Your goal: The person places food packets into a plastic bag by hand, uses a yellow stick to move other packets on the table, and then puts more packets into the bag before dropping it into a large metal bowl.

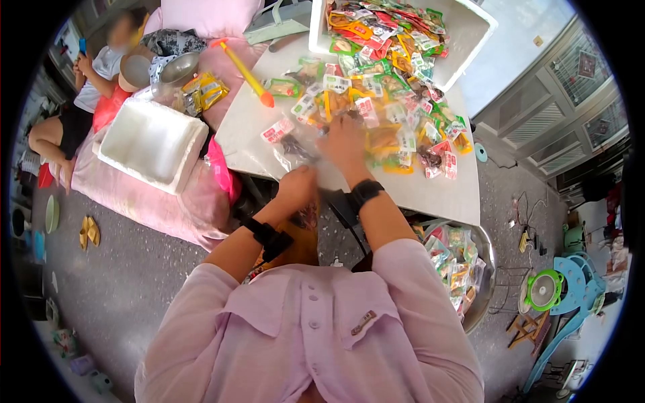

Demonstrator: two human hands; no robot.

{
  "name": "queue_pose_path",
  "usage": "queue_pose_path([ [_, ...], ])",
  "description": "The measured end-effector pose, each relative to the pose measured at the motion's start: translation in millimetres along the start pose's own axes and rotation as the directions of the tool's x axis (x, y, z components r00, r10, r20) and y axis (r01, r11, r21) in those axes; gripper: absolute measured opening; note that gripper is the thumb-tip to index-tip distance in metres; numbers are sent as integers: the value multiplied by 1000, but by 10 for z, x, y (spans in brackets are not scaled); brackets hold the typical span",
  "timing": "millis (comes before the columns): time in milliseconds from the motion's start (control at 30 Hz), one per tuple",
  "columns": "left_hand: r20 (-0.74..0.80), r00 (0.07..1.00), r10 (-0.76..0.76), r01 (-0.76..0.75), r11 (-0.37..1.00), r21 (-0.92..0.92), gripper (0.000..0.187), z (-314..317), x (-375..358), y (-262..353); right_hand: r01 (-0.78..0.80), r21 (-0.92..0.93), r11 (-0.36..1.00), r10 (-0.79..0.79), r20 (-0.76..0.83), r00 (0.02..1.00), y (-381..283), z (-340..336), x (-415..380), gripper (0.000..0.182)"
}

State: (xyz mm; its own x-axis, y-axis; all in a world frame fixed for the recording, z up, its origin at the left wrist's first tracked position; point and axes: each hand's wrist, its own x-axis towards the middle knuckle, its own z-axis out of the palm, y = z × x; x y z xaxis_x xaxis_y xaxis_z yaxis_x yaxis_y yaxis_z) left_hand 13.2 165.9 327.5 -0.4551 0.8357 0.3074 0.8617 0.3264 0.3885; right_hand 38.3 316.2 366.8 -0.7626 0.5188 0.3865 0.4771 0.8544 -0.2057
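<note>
My left hand [297, 185] is closed at the near edge of the table, its fingers pinched on what looks like a clear plastic bag [279, 163]. A small snack packet with a red-and-white label [278, 130] and dark contents lies just beyond that hand. Over the middle of the tabletop, my right hand [344, 144] reaches into the loose pile of snack packets [386, 138]. It is blurred by motion, and its fingertips are hidden among the packets. Yellow, green and red wrappers make up the pile.
A white foam box [470, 47] tips more packets onto the table [238, 138]. A yellow-orange toy [245, 74] lies at left. Another foam box [151, 144] sits on the pink-covered seat. A metal basin of packets [480, 269] stands below right. A person [101, 70] sits far left.
</note>
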Motion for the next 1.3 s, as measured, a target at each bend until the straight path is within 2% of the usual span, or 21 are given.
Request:
queue_pose_path([
  [67, -39, 999, 12, -13, 1000, -20, 9, 2, -14, 8, -45, -61, 997, 56, 184, 981, -135, -160, 40, 49],
  [167, -61, 998, 12, -15, 999, -46, 7, 33, -11, -35, 28, -183, 983, -24, 26, 999, -25, 283, 32, 39],
  [267, -55, 998, 8, -11, 999, -50, 6, 17, -21, -28, 60, -64, 996, -54, 93, 994, 54, 327, 59, 31],
  [367, -67, 998, 15, -18, 999, -41, 5, 47, -16, -47, 111, 66, 992, -116, 66, 991, 193, 72, 33, 24],
  [400, -74, 997, 18, -21, 999, -39, 5, 64, -17, -55, 190, 37, 981, -184, -123, 975, 212, -36, -47, 25],
  [500, -50, 999, 15, -18, 998, -54, 5, -9, -13, -22, 112, -212, 971, -187, -374, 909, 428, -235, -245, 25],
  [533, -48, 999, 7, -9, 998, -62, 5, -17, -17, -7, 131, 94, 987, -94, -324, 941, 695, -126, -301, 24],
  [567, -48, 999, 0, -3, 998, -69, 6, -27, -15, 5, 118, 391, 913, -19, -249, 968, 1053, 107, -376, 23],
  [600, -49, 999, -6, 2, 997, -75, 6, -35, -5, 9, -6, 696, 718, 123, -118, 985, 1101, 109, -426, 22],
  [633, -57, 998, -7, 2, 997, -77, 6, -38, 1, 9, -129, 900, 417, 261, 17, 965, 1042, -10, -461, 22],
  [667, -62, 998, -6, 1, 997, -81, 6, -37, -5, 14, -275, 961, -24, 395, 262, 881, 962, -125, -609, 21],
  [700, -65, 998, -3, -2, 996, -85, 6, -31, -15, 25, -321, 822, -470, 400, 522, 753, 867, -265, -698, 21],
  [767, -72, 997, -21, 13, 994, -111, 6, -21, -11, 35, -172, 794, -584, 277, 394, 876, 1058, 61, -744, 25],
  [833, -76, 997, -24, 14, 993, -120, 6, -15, -17, 21, -175, 681, -711, 358, 565, 744, 803, -295, -693, 32],
  [900, -75, 997, -5, -4, 993, -116, 6, -6, -34, 9, -175, 846, -504, 459, 434, 775, 932, -101, -709, 39],
  [1000, -43, 995, -92, 87, 992, -94, 7, -41, -72, 74, -153, 979, -133, 537, 201, 819, 1144, 271, -710, 51],
  [1067, -19, 992, -124, 121, 989, -86, 8, -47, -70, 65, -187, 982, -38, 560, 176, 810, 1159, 279, -764, 54],
  [1133, -23, 988, -155, 151, 979, -134, 8, -37, -63, 64, -274, 956, -110, 591, 284, 755, 796, -462, -871, 53],
  [1200, -60, 981, -187, 168, 957, -235, 9, -32, -30, 63, -318, 947, -35, 561, 282, 778, 726, -697, -1070, 51],
  [1300, -128, 985, -112, 75, 961, -268, 9, 16, 30, 39, -371, 928, 37, 460, 314, 831, 731, -880, -1395, 49],
])
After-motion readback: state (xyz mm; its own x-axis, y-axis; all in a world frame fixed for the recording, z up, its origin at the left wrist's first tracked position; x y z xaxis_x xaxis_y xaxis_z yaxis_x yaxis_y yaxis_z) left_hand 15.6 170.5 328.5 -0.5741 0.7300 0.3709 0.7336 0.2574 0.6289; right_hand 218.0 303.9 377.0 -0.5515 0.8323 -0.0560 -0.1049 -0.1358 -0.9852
